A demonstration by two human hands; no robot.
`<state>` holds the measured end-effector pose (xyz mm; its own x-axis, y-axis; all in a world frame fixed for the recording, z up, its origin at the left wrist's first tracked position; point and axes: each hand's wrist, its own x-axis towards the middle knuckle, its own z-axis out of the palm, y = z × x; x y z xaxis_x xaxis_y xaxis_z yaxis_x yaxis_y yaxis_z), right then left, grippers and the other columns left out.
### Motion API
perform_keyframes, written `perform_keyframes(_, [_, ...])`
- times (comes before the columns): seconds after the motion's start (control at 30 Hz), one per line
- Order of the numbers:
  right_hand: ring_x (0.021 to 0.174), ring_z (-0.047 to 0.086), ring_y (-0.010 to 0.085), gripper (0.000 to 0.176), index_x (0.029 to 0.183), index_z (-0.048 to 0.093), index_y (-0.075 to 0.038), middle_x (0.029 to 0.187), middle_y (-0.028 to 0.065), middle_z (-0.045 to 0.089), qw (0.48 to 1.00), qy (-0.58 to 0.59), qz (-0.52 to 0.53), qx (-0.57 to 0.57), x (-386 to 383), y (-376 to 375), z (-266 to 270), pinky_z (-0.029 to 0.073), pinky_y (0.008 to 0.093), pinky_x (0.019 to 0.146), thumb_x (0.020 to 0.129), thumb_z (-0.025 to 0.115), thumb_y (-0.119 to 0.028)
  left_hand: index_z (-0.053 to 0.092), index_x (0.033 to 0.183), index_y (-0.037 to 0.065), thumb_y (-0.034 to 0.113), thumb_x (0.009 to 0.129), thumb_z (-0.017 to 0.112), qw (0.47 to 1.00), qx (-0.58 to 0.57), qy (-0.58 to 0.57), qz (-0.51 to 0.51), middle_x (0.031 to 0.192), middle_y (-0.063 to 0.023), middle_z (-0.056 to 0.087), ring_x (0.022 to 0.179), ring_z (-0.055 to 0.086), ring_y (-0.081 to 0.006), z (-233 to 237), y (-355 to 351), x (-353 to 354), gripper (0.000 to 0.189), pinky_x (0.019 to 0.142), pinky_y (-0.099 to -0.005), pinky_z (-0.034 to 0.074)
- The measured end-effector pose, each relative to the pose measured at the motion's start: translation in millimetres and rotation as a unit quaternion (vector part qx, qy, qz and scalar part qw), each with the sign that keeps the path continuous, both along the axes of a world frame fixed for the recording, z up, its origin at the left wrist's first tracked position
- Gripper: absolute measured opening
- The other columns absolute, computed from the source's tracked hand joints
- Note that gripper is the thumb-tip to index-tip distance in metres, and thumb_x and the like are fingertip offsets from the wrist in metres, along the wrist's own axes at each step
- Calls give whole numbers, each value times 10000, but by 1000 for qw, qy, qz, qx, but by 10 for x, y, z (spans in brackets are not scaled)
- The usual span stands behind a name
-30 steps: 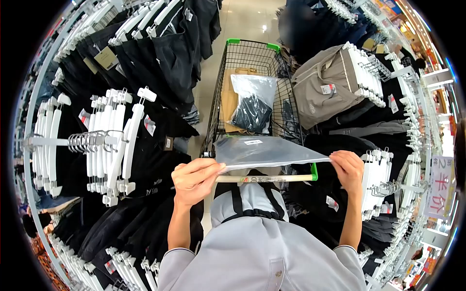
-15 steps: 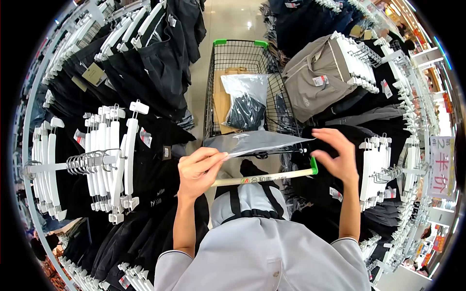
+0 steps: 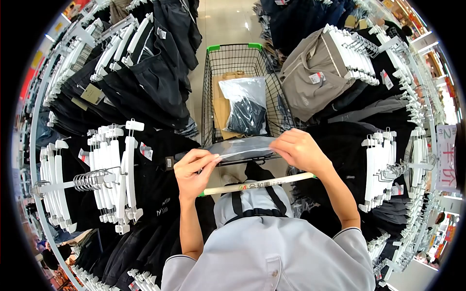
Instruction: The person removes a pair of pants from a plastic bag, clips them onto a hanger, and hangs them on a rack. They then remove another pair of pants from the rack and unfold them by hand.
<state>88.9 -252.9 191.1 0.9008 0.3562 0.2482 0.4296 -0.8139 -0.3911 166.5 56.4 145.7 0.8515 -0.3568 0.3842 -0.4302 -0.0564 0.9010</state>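
Between my hands, above the near end of the cart, stretches a clear plastic bag point(image 3: 242, 149) with something grey or dark showing through it. My left hand point(image 3: 195, 170) pinches the left end of its edge between thumb and fingers. At the right end, my right hand point(image 3: 300, 151) is closed on the same edge, fingers bent together. Just below the bag runs the cart's pale handle point(image 3: 225, 189), touched by neither hand. Inside the shopping cart point(image 3: 207, 80) lies another clear bag point(image 3: 246, 109) holding a folded dark garment, over a brown paper bag or cardboard piece point(image 3: 219, 104).
Racks of dark trousers point(image 3: 160, 68) on white hangers point(image 3: 109, 169) crowd the left side. On the right hang grey-brown trousers point(image 3: 308, 80) and more white hangers point(image 3: 378, 169). A tiled aisle floor point(image 3: 225, 22) runs ahead of the cart. A sale sign point(image 3: 446, 157) hangs at far right.
My right hand has moved left and down from its spread position and now grips the bag's right end. The bag's edge looks shorter and gathered. My left hand keeps its pinch.
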Motion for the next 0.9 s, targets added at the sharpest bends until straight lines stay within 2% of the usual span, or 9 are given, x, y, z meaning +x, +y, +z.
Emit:
perform_keyframes(0.17, [790,645,242,136,939,700,-69,813,48,646,997,-75,15,-7,162,35,79,511,361,736,817,753,-93,779,924,-41,-118,751,811,995,-70,69,34,948,-98,703,830,659,-150,-181,27,204,193,760,-267,529])
perform_keyframes(0.23, [786,643,239,142,935,696,-68,806,45,638,996,-88,13,-7,242,47,204,508,356,730,807,753,-89,689,1213,-32,-52,710,860,999,-36,33,3,1249,-146,631,1118,621,-228,-330,78,331,532,981,-345,496])
perform_keyframes(0.33, [771,643,226,160,955,691,-79,804,38,628,991,-123,19,-41,385,-1,379,507,353,695,805,747,-89,518,1457,24,81,636,961,989,9,143,-32,1452,-137,565,1307,565,-264,-732,18,430,935,1044,-401,492])
perform_keyframes(0.57, [742,656,209,186,928,697,-92,798,14,654,975,-209,-1,-78,578,-216,996,523,340,632,764,778,-63,327,1576,21,221,632,994,956,145,233,-105,1535,-218,465,1408,487,-341,-1431,-451,453,1174,1143,-464,442])
perform_keyframes(0.7, [731,677,231,149,933,730,-62,823,38,697,973,-223,-6,-59,667,-324,1377,544,346,633,799,795,-68,340,1552,-17,144,641,987,971,149,140,-124,1502,-170,508,1404,499,-309,-1345,-752,723,1129,1125,-478,453])
perform_keyframes(0.77, [736,679,241,124,937,741,-51,829,52,702,970,-233,-10,-63,772,-409,1434,546,344,639,826,787,-79,358,1558,41,197,694,971,977,43,135,-160,1508,-215,489,1273,605,-305,-1308,-885,869,1071,1057,-412,515])
perform_keyframes(0.8, [744,682,244,112,942,745,-52,839,55,707,967,-246,-24,-58,842,-453,1434,549,340,647,841,780,-87,495,1444,7,127,780,913,960,-34,230,-159,1307,-175,663,1028,714,-209,-837,-984,810,793,871,-343,577])
perform_keyframes(0.83, [752,686,248,102,947,750,-54,849,59,712,964,-259,-39,-52,920,-507,1425,551,335,655,857,774,-95,495,1444,7,127,780,913,959,-32,230,-160,1307,-175,663,1028,714,-209,-879,-1031,873,793,871,-343,577])
perform_keyframes(0.9, [779,694,255,93,955,757,-60,873,62,724,967,-248,-46,-38,1104,-638,1286,557,332,675,880,765,-115,703,1124,-58,83,768,908,964,63,231,-119,1055,-99,763,897,712,-147,-1102,-1142,1054,435,776,-300,565])
